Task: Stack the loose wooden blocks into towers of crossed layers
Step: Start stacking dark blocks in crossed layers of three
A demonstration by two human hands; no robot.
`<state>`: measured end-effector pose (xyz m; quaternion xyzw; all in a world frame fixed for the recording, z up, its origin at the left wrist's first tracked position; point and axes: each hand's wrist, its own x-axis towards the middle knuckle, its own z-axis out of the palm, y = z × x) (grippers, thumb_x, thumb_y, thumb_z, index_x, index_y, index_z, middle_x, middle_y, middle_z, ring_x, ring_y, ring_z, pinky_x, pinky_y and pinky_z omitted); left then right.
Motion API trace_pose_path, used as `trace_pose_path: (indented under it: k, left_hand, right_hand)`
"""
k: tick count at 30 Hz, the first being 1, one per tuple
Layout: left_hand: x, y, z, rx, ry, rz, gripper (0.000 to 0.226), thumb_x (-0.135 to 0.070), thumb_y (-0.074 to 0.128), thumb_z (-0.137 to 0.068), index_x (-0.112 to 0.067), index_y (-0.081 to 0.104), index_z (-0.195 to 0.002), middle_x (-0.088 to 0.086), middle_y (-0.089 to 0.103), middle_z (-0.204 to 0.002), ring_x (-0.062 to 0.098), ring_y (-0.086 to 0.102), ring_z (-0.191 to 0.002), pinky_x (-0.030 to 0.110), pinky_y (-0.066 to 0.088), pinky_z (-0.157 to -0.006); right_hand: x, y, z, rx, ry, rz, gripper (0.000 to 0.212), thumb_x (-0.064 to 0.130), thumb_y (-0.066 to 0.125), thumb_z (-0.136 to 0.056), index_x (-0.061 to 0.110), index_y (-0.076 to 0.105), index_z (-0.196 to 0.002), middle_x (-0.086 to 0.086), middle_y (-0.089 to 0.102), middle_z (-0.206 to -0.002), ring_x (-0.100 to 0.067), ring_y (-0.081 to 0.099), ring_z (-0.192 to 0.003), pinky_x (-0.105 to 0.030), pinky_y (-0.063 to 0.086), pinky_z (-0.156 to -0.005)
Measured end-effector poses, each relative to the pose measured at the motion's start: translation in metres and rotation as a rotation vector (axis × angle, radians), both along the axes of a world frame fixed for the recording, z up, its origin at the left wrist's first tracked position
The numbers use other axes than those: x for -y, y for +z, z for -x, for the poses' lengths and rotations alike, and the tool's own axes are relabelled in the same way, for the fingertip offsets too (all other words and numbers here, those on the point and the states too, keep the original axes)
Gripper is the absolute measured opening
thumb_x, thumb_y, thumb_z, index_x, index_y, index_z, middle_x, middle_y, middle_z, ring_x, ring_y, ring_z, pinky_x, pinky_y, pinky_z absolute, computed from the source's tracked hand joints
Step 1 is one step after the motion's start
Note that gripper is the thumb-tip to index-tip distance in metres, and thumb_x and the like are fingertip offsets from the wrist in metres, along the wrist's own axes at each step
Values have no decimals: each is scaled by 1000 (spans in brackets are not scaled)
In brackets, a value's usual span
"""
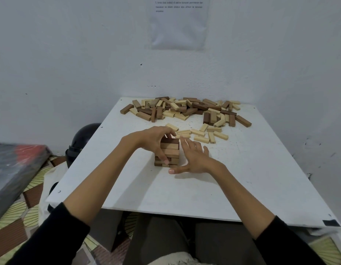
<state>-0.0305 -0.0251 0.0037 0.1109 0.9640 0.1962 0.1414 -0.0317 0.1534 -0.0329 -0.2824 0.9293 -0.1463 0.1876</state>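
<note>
A short tower of brown wooden blocks, several crossed layers high, stands in the middle of the white table. My left hand wraps over its top and left side, fingers curled on the upper blocks and the thumb pressing a low layer. My right hand lies flat against the tower's right side, fingers straight, thumb stretched along the base. A big heap of loose light and dark blocks covers the table's far end, and several pale blocks lie scattered just behind the tower.
The table sits in a corner between white walls, with a paper sheet taped on the far wall. A black helmet rests on the floor by the table's left edge. A dark wrapped board leans at far left over a patterned mat.
</note>
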Motion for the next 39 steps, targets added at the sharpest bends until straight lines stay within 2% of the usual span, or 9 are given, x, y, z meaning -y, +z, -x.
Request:
trace_pose_path:
  k: [8, 14, 18, 21, 24, 27, 31, 36, 39]
  left_hand:
    - [14, 1, -5, 13, 26, 24, 84, -33, 87, -60, -19, 42, -130, -1, 48, -129, 16, 46, -116, 31, 41, -100]
    - [16, -6, -7, -38, 17, -2, 79, -29, 87, -59, -18, 47, -126, 0, 53, -122, 16, 51, -109, 33, 44, -97]
    - [17, -8, -4, -49, 13, -16, 77, -27, 87, -60, -17, 48, -125, 0, 54, -121, 16, 51, -107, 33, 45, -95]
    - [19, -10, -5, -48, 32, -45, 82, -31, 86, -62, -19, 43, -131, -3, 52, -122, 14, 49, -112, 29, 42, -97]
    - [24, -14, -9, -30, 140, -296, 73, -41, 67, -82, -18, 32, -142, -1, 46, -135, 11, 40, -126, 29, 33, -105]
    - [19, -24, -10, -47, 484, -897, 77, -70, 22, -87, -17, 37, -141, 0, 43, -141, 13, 34, -134, 37, 25, -113]
    - [-3, -48, -11, -2, 835, -1404, 72, -59, 7, -95, -14, 48, -135, 3, 47, -141, 19, 34, -136, 41, 21, -114]
    - [-25, -58, -20, -24, 871, -1608, 70, -57, 9, -96, -16, 53, -132, -2, 52, -136, 18, 50, -121, 36, 38, -104]
    - [-27, -58, -21, -26, 868, -1609, 71, -57, 7, -96, -16, 50, -134, -4, 51, -137, 17, 51, -118, 33, 39, -97]
  right_hand:
    - [-8, 7, 21, 104, 33, 420, 101, 43, 75, -73, 31, 9, -149, 0, 26, -152, -21, 16, -141, -45, 22, -113]
    - [-1, -4, 26, 54, 40, 495, 80, 31, 82, -68, 20, 44, -138, 3, 48, -135, -11, 41, -122, -32, 34, -106]
    - [-2, -4, 26, 41, 36, 519, 74, 26, 82, -69, 19, 48, -135, 3, 52, -130, -5, 44, -112, -24, 35, -97]
    - [-2, -5, 27, 85, 37, 531, 77, 29, 79, -73, 19, 42, -139, 4, 48, -136, -6, 43, -119, -29, 35, -105]
    - [-2, -9, 24, 193, -10, 609, 70, 39, 57, -90, 22, 22, -148, 5, 27, -152, -11, 26, -138, -32, 25, -110]
    - [8, -12, 18, 373, -303, 867, 66, 59, 28, -93, 28, 16, -150, 9, 15, -157, -12, 14, -144, -41, 14, -117]
    - [32, -12, 11, 586, -579, 1190, 65, 58, 16, -95, 22, 19, -149, 4, 23, -155, -15, 18, -143, -38, 15, -116]
    - [48, -11, -5, 708, -624, 1337, 63, 58, 16, -96, 22, 25, -147, 4, 35, -149, -10, 44, -118, -27, 37, -90]
    - [51, -11, -4, 717, -646, 1359, 64, 58, 16, -96, 22, 27, -147, 3, 36, -149, -11, 45, -116, -27, 39, -89]
